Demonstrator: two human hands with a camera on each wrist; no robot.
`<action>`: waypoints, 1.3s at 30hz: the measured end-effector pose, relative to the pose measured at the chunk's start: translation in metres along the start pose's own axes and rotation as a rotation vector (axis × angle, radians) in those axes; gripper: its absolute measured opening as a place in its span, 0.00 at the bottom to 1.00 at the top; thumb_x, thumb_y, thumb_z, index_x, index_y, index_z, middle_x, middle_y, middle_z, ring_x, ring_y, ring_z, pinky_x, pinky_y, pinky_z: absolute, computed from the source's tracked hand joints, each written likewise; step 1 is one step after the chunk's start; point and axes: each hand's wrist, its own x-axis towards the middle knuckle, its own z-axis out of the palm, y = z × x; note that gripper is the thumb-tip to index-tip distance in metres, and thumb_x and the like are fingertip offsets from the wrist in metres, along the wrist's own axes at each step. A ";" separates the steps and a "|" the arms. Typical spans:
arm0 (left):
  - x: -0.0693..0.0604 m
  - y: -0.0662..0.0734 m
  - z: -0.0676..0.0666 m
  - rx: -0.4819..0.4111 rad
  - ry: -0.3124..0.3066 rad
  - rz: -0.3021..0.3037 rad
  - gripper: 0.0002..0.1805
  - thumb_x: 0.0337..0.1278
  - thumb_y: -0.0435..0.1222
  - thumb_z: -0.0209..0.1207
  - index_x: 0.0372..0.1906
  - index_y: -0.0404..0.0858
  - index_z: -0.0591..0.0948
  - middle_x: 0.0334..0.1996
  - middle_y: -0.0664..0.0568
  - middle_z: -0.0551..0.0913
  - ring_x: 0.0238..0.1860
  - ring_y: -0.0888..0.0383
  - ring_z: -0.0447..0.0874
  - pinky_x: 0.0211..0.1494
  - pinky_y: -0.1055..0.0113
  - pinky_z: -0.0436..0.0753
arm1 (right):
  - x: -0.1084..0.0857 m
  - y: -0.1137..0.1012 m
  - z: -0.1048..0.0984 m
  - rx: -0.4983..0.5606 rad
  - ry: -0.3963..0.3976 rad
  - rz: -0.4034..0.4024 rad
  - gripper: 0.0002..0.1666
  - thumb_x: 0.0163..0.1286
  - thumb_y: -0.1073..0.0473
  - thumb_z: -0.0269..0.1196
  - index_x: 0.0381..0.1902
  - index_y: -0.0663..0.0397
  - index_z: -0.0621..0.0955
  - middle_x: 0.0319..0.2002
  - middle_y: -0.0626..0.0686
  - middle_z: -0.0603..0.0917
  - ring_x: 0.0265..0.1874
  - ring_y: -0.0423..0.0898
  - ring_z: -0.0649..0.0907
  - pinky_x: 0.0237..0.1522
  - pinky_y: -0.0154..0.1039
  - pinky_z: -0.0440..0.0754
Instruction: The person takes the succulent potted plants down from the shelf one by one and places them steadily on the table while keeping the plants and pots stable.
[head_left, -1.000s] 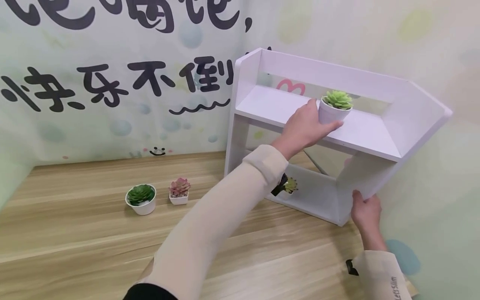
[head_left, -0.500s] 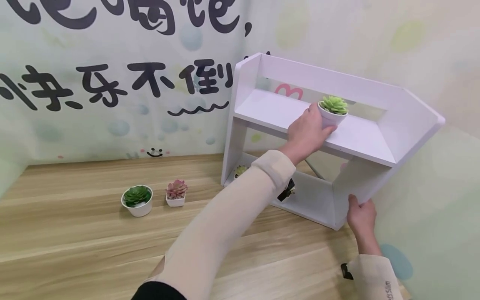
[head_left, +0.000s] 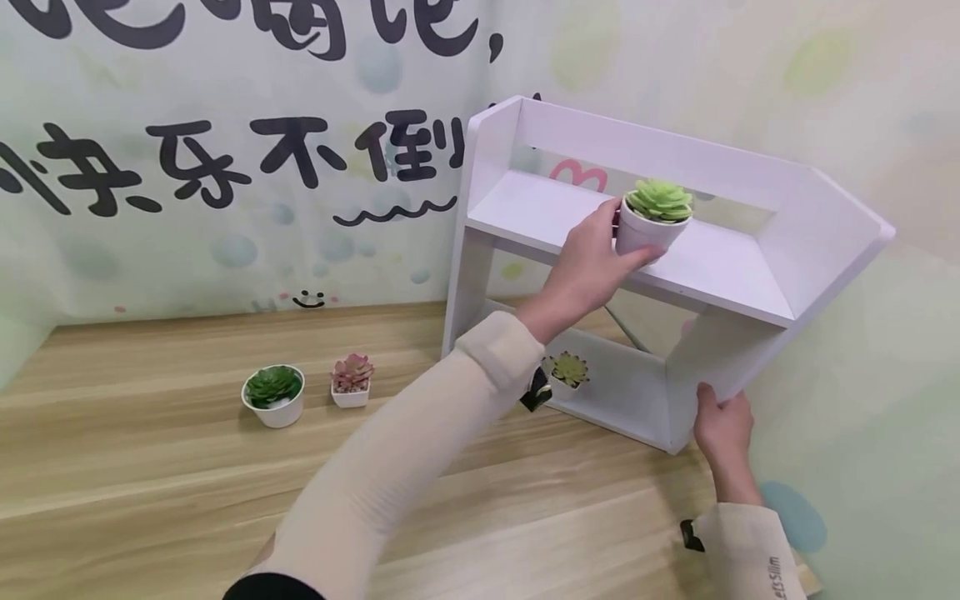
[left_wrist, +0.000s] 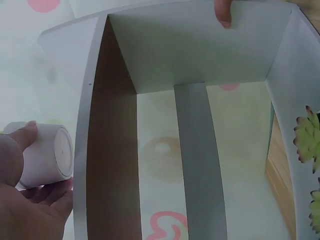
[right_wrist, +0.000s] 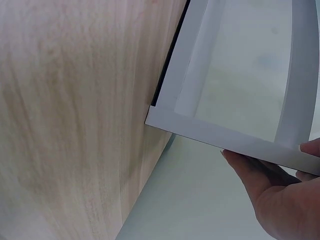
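In the head view, my left hand point(head_left: 592, 258) grips a white round pot with a light green succulent point(head_left: 658, 200), in front of the top board of a white two-tier shelf point(head_left: 720, 262). The left wrist view shows the thumb and fingers around the pot point(left_wrist: 47, 152), its underside visible beside the board's edge. My right hand point(head_left: 725, 429) holds the shelf's right side panel low down; in the right wrist view that hand point(right_wrist: 285, 195) has the panel edge between thumb and fingers. A yellow-green succulent point(head_left: 568, 369) stands on the lower board, with another point(left_wrist: 315, 210) at the left wrist view's right edge.
On the wooden table point(head_left: 150, 467), left of the shelf, stand a dark green succulent in a round white pot point(head_left: 275, 396) and a pink succulent in a square white pot point(head_left: 352, 381). Printed wall sheets point(head_left: 225, 275) close off the back and right side.
My left hand has drawn the light green potted succulent slightly left and towards me along the top tier. The right hand keeps its hold on the side panel.
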 end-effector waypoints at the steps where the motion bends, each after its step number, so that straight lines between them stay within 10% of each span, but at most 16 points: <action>1: -0.004 -0.001 -0.003 -0.035 0.003 0.014 0.38 0.58 0.44 0.71 0.71 0.40 0.69 0.62 0.53 0.80 0.61 0.63 0.78 0.63 0.77 0.76 | 0.000 -0.001 0.000 0.001 0.001 -0.002 0.34 0.80 0.48 0.40 0.69 0.72 0.65 0.62 0.76 0.74 0.60 0.70 0.76 0.57 0.65 0.74; 8: -0.030 -0.010 -0.016 -0.115 -0.001 0.066 0.41 0.57 0.40 0.71 0.73 0.37 0.66 0.66 0.49 0.77 0.64 0.59 0.77 0.68 0.72 0.76 | 0.001 -0.002 0.000 0.000 0.002 0.001 0.34 0.80 0.49 0.41 0.68 0.74 0.65 0.61 0.78 0.73 0.59 0.72 0.76 0.58 0.67 0.75; 26: -0.095 -0.065 -0.045 -0.172 0.121 -0.063 0.41 0.49 0.33 0.75 0.69 0.32 0.69 0.66 0.41 0.77 0.65 0.47 0.78 0.71 0.56 0.78 | 0.003 0.002 0.000 -0.003 0.013 0.025 0.34 0.79 0.48 0.42 0.65 0.75 0.67 0.60 0.77 0.74 0.58 0.69 0.75 0.56 0.63 0.72; 39: -0.134 -0.118 -0.064 -0.197 0.185 -0.337 0.45 0.50 0.35 0.75 0.72 0.34 0.64 0.68 0.38 0.73 0.72 0.44 0.72 0.75 0.53 0.72 | 0.003 0.001 -0.002 -0.007 -0.003 0.029 0.35 0.79 0.48 0.42 0.66 0.75 0.66 0.61 0.77 0.73 0.59 0.70 0.74 0.59 0.65 0.72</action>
